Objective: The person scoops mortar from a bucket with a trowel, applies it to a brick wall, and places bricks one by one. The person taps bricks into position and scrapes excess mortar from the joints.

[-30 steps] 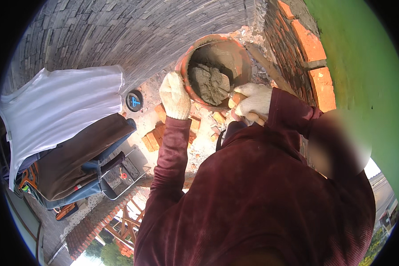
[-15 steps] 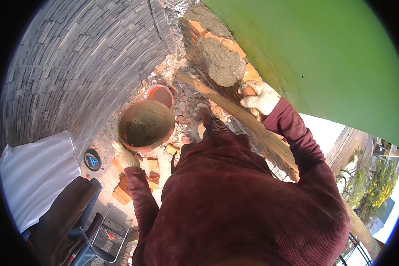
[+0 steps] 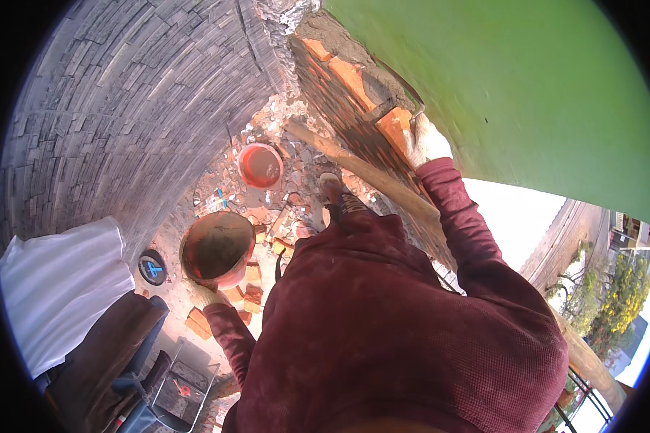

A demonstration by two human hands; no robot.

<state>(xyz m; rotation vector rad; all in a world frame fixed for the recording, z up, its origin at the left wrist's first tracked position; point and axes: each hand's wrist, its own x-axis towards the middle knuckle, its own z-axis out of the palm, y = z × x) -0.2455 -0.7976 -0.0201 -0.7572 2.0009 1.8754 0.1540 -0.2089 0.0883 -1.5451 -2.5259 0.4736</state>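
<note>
My left hand (image 3: 204, 294), in a pale work glove, grips the near side of a reddish mortar bucket (image 3: 240, 268). The bucket tilts, and grey mortar coats its inside; my fingers are partly hidden beneath it. My gloved right hand (image 3: 429, 141) is closed at the top of a brick wall (image 3: 339, 108), holding a trowel (image 3: 403, 78). Its thin dark blade shows edge-on against the green wall, and its handle is hidden in my fist. Wet mortar (image 3: 385, 85) lies along the orange bricks (image 3: 395, 130) just beyond my right hand.
A wooden pole (image 3: 368, 171) slants between my legs and the brick wall. A second red bucket (image 3: 261, 166) holds murky liquid on the rubble. Loose bricks (image 3: 253, 297) lie near my left hand. Grey stone cladding (image 3: 137, 123) rises at left; a green wall (image 3: 527, 94) stands at right.
The bucket has moved down and toward me with my left hand and tilted. My right hand has shifted slightly, the trowel has turned edge-on, and less mortar covers the bricks, leaving more orange exposed.
</note>
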